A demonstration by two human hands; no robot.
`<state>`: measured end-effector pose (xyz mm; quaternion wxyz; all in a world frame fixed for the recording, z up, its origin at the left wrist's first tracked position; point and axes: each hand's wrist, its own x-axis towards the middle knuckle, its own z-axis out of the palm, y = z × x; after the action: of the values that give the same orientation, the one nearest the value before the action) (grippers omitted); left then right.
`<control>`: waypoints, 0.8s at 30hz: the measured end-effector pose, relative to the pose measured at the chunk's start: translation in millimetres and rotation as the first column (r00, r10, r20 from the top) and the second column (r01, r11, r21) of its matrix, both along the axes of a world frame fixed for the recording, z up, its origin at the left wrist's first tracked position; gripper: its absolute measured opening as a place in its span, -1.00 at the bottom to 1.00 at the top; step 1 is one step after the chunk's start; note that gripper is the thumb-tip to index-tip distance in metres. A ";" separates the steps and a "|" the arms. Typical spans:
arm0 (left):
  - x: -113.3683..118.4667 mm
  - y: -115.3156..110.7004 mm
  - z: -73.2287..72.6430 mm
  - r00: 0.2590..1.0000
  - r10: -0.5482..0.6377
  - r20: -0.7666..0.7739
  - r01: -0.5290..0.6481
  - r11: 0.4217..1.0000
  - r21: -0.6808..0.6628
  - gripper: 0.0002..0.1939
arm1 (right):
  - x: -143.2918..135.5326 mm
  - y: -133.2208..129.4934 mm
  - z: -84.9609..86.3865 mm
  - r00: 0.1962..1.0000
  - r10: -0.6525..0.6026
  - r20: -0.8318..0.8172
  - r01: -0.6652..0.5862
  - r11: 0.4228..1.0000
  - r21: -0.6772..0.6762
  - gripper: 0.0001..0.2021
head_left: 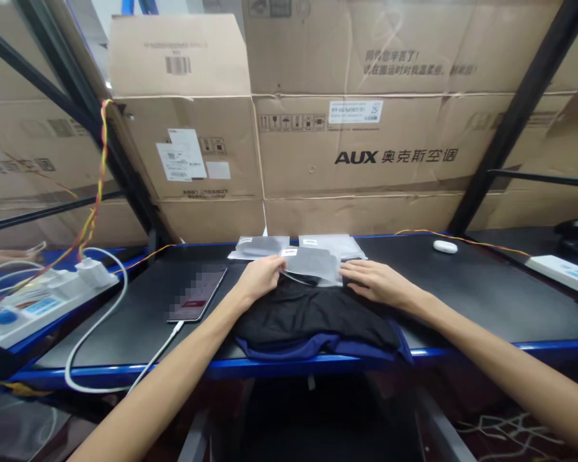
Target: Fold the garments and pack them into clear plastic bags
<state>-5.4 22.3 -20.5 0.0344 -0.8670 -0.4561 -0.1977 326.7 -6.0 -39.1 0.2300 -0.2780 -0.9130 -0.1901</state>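
My left hand [264, 277] is closed in a pinch on the left edge of a frosted plastic bag [313, 262] with a small white label. My right hand [373, 280] lies with its fingers stretched out at the bag's right edge, touching it. Something dark shows through the bag's film. Just below it, a black cloth [313, 314] is bunched on the black table, with a navy blue cloth [289, 346] under its front edge. Behind lie two more labelled frosted bags, one on the left [257, 246] and another on the right [334, 244].
A phone [200, 295] on a white charging cable [120, 295] lies left of the cloth. White power strips stand at left [52, 298] and right [568, 273]. Toward the back right is a small white case [445, 246]. Cardboard [356, 173] walls the rear.
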 end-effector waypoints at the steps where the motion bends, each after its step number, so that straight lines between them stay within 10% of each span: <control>1: -1.0 0.9 -0.3 1.000 0.016 0.005 -0.016 1.000 -0.003 -0.74 | -0.1 2.4 -0.4 1.000 0.004 0.025 -0.004 1.000 0.010 -0.69; 11: 18.3 -6.8 -1.3 0.923 -0.384 0.012 0.380 0.917 0.117 -0.83 | -26.3 5.9 0.0 0.986 0.116 0.119 -0.115 0.993 -0.010 -0.69; 24: 41.4 4.4 -7.0 0.931 -0.328 -0.160 0.348 0.930 0.120 -0.88 | -28.9 1.5 -8.0 0.991 0.133 0.014 -0.133 0.991 0.018 -0.72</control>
<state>36.0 26.6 -27.4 0.0944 -0.9393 -0.2806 -0.1737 297.8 -4.5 -47.1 0.2391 -0.2131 -0.9291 -0.1847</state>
